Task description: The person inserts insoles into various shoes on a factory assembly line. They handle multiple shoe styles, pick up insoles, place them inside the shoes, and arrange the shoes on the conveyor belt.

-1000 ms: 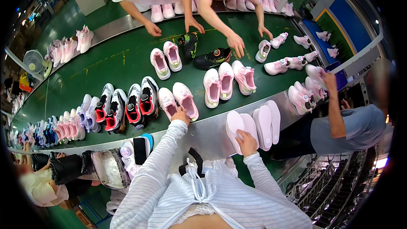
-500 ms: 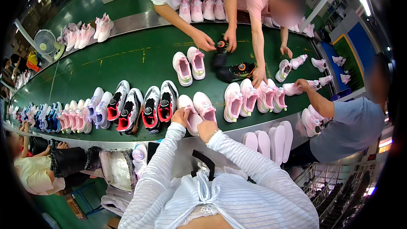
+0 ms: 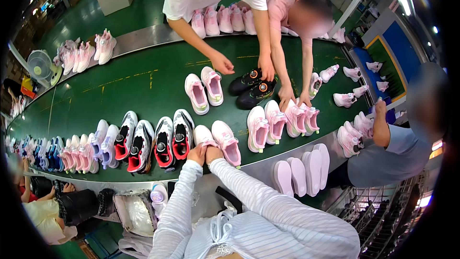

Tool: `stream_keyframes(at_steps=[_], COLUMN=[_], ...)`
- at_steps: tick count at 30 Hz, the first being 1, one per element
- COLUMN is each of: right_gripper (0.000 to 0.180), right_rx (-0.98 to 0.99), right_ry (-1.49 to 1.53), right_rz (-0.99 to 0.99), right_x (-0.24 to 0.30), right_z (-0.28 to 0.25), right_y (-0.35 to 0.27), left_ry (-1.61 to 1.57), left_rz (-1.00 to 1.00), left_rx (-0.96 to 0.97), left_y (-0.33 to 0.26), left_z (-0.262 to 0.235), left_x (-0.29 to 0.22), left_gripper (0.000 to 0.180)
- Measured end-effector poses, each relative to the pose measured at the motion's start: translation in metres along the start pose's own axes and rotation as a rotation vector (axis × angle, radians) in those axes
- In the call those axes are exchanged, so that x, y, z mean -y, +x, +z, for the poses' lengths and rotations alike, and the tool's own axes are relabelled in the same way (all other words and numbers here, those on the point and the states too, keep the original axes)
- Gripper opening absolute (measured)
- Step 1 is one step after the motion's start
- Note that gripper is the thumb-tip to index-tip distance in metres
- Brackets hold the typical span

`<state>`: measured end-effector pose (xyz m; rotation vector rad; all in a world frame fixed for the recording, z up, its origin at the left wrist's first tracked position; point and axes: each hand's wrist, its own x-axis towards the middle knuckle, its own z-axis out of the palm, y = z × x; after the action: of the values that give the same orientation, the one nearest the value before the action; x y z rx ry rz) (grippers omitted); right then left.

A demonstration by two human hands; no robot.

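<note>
Both my hands are at the heel end of a pale pink sneaker (image 3: 203, 135) on the near edge of the green belt. My left hand (image 3: 195, 154) grips its left side, fingers closed. Against the right side of the opening, my right hand (image 3: 213, 153) is closed too; the hands partly hide the heel. Its mate, another pink sneaker (image 3: 226, 145), stands just to the right, untouched. On the left is a black, white and red sneaker (image 3: 183, 134) with a dial on its tongue.
The green belt (image 3: 134, 88) carries rows of shoes. Across it, a co-worker's hand (image 3: 266, 68) touches black sneakers (image 3: 254, 95); another co-worker handles pink sneakers (image 3: 295, 117). Pale insoles (image 3: 312, 172) lie on the near metal ledge, right. A lined box (image 3: 136, 211) stands lower left.
My right hand has moved left from the right shoe to the left one, beside my left hand. Across the belt, the black sneakers now stand side by side.
</note>
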<state>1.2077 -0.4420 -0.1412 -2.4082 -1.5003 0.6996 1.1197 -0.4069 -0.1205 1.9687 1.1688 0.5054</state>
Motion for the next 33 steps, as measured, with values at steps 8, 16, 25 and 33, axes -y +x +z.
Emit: stream_keyframes(at_steps=[8,16,25,33], right_gripper=[0.036,0.032,0.04,0.031], right_rx=[0.179,-0.397,-0.076,-0.093], right_ry=[0.141,0.053,-0.292,0.099], right_rz=[-0.123,-0.138,-0.191,-0.495], right_x=[0.007,-0.088,-0.112,-0.055], right_z=[-0.017,-0.144,-0.169,-0.172], right_y=[-0.003,-0.068,-0.081,0.005], left_ry=[-0.06,-0.075,1.006,0.938], left_rz=[-0.099,-0.036,-0.199,-0.317], left_rx=[-0.078,-0.279,0.447,0.42], left_y=[-0.007,-0.051,0.029,0.019], left_z=[0.003,0.004,0.045,0.05], left_x=[0.0,-0.048,-0.03,-0.039], left_gripper=[0.032,0.025,0.025,0.032])
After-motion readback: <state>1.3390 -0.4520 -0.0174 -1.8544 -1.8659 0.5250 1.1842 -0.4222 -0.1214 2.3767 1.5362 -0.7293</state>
